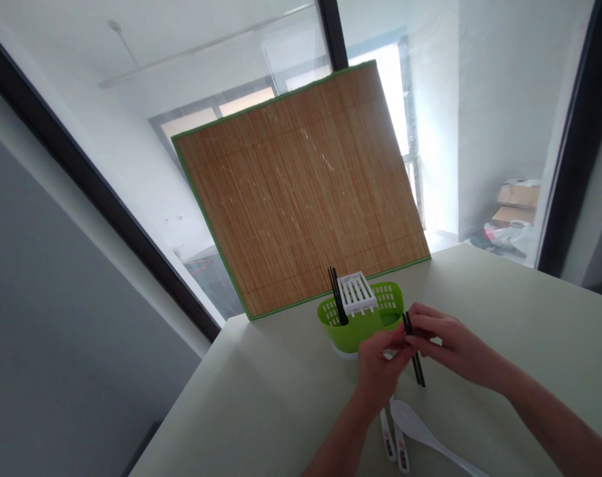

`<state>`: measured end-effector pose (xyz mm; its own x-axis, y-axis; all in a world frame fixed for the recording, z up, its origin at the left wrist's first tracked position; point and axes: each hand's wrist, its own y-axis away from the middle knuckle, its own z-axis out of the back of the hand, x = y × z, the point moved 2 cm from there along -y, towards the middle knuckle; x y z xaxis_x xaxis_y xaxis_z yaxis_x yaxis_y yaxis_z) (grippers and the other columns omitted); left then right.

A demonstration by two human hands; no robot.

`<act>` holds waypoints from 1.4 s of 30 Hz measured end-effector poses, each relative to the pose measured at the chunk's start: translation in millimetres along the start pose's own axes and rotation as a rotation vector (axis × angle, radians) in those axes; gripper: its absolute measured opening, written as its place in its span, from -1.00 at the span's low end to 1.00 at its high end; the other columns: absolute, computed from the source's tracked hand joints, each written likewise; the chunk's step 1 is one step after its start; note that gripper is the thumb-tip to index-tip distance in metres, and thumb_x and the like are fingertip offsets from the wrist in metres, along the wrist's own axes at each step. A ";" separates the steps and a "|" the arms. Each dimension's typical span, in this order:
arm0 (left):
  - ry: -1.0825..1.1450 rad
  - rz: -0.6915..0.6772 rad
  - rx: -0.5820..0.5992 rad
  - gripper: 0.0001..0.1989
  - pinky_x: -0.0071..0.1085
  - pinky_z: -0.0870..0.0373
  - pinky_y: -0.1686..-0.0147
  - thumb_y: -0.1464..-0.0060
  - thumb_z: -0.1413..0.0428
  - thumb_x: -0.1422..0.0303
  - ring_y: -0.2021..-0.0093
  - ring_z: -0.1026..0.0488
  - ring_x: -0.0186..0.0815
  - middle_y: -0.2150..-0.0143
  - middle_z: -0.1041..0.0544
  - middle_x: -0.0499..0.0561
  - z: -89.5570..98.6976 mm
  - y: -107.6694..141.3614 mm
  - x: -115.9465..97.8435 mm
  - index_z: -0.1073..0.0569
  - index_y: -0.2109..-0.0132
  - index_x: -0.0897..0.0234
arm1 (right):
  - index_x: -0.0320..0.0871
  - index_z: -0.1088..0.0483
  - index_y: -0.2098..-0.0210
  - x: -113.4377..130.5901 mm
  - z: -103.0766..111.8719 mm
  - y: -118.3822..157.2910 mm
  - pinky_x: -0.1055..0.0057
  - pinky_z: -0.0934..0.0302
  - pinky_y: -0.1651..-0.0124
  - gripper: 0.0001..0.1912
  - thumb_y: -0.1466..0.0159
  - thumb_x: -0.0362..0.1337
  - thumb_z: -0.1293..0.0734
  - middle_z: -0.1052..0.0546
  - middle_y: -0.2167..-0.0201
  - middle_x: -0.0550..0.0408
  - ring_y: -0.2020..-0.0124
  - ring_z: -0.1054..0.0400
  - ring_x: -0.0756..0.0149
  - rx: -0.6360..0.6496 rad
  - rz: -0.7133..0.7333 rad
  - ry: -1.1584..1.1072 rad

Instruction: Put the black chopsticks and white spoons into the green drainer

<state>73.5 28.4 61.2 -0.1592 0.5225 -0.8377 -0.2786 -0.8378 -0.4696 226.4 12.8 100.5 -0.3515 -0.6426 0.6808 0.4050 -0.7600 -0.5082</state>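
Above the table [271,404], left hand [382,363] and right hand [440,333] pinch black chopsticks [417,368] above mid-length, fingertips closed; fingers hide part of the shafts.

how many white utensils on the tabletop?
3. Large white spoon, nearest the right forearm; one printed white handle just left of it; a second white handle further left. Both handles' far ends are behind the left hand, so more may be hidden.

L hand [382,368] at approx 5 o'clock, R hand [443,336] at 4, both w/ fingers [396,338] curled & pinched, v. close tog. L forearm [341,434], bare, angles up twd 1 o'clock; R forearm [544,414], also bare, twd 10.
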 end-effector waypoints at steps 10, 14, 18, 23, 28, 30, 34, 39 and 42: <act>-0.110 -0.243 -0.556 -0.81 -0.40 -0.50 0.24 0.06 -0.24 0.29 0.32 -0.53 -0.33 0.34 -0.59 -0.02 135.0 -44.5 -71.2 -0.53 0.28 0.30 | -0.09 -0.42 0.25 -42.5 21.0 9.5 0.45 -0.19 0.51 -0.82 -0.22 -0.14 -0.31 -0.37 0.56 0.20 0.58 -0.24 0.43 -0.496 -0.184 -0.250; -0.105 -0.314 -0.688 -0.73 -0.34 -0.50 0.20 0.12 -0.27 0.25 0.31 -0.53 -0.33 0.34 -0.59 -0.02 175.8 -73.0 -66.3 -0.51 0.26 0.31 | -0.11 -0.41 0.25 -70.6 3.2 14.2 0.47 -0.15 0.55 -0.76 -0.20 -0.09 -0.30 -0.38 0.58 0.20 0.60 -0.22 0.43 -0.523 -0.262 -0.241; -0.172 -0.119 -0.621 -0.68 -0.31 -0.49 0.18 0.17 -0.27 0.22 0.30 -0.53 -0.30 0.33 -0.58 0.02 184.3 -95.8 -22.2 -0.52 0.26 0.34 | -0.12 -0.41 0.24 -94.5 -18.6 20.0 0.47 -0.17 0.54 -0.72 -0.22 -0.05 -0.27 -0.44 0.53 0.17 0.58 -0.25 0.41 -0.483 -0.314 -0.155; -0.196 0.174 -0.486 -0.73 -0.36 -0.45 0.28 0.21 -0.29 0.28 0.37 -0.52 -0.28 0.42 -0.58 0.05 170.2 -107.1 51.4 -0.54 0.33 0.35 | -0.11 -0.40 0.24 -107.1 -36.0 24.4 0.36 -0.29 0.30 -0.73 -0.27 -0.08 -0.19 -0.52 0.40 0.09 0.39 -0.38 0.29 -0.286 -0.268 0.064; -0.177 0.284 -0.382 -0.80 -0.41 -0.39 0.38 0.25 -0.30 0.33 0.43 -0.49 -0.29 0.46 -0.57 0.07 155.9 -105.4 93.0 -0.55 0.42 0.36 | -0.10 -0.38 0.23 -106.1 -44.3 24.2 0.36 -0.23 0.35 -0.74 -0.30 -0.12 -0.13 -0.49 0.46 0.13 0.46 -0.35 0.30 -0.164 -0.272 0.254; -0.155 0.317 -0.337 -0.80 -0.43 -0.36 0.42 0.25 -0.30 0.31 0.46 -0.47 -0.32 0.48 -0.55 0.06 151.5 -103.9 100.3 -0.55 0.45 0.37 | -0.09 -0.37 0.24 -104.2 -46.9 23.5 0.37 -0.20 0.37 -0.74 -0.30 -0.14 -0.11 -0.49 0.47 0.14 0.48 -0.35 0.30 -0.128 -0.272 0.295; -0.118 0.368 -0.292 -0.75 -0.46 -0.30 0.48 0.26 -0.30 0.25 0.52 -0.41 -0.36 0.52 -0.52 0.03 146.9 -102.2 107.6 -0.55 0.46 0.38 | -0.08 -0.38 0.25 -103.3 -49.6 23.8 0.37 -0.18 0.37 -0.74 -0.30 -0.16 -0.10 -0.51 0.44 0.13 0.46 -0.37 0.29 -0.094 -0.269 0.330; -0.078 0.396 -0.251 -0.65 -0.47 -0.29 0.51 0.32 -0.32 0.16 0.52 -0.40 -0.37 0.49 -0.52 0.04 143.0 -101.3 112.6 -0.56 0.43 0.38 | -0.06 -0.39 0.25 -104.8 -50.1 24.8 0.37 -0.17 0.38 -0.74 -0.28 -0.16 -0.10 -0.52 0.45 0.12 0.46 -0.38 0.27 -0.089 -0.282 0.345; -0.061 0.392 -0.234 -0.65 -0.46 -0.32 0.48 0.33 -0.32 0.15 0.48 -0.42 -0.34 0.48 -0.53 0.06 139.6 -101.0 113.7 -0.56 0.44 0.37 | -0.06 -0.40 0.26 -103.5 -50.8 24.7 0.39 -0.16 0.38 -0.74 -0.27 -0.18 -0.11 -0.53 0.45 0.13 0.45 -0.38 0.28 -0.078 -0.279 0.354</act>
<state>-48.6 194.5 52.3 -0.2675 0.1616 -0.9499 0.0342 -0.9836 -0.1769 229.9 55.6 -9.4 -0.7107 -0.3952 0.5820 0.1936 -0.9052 -0.3783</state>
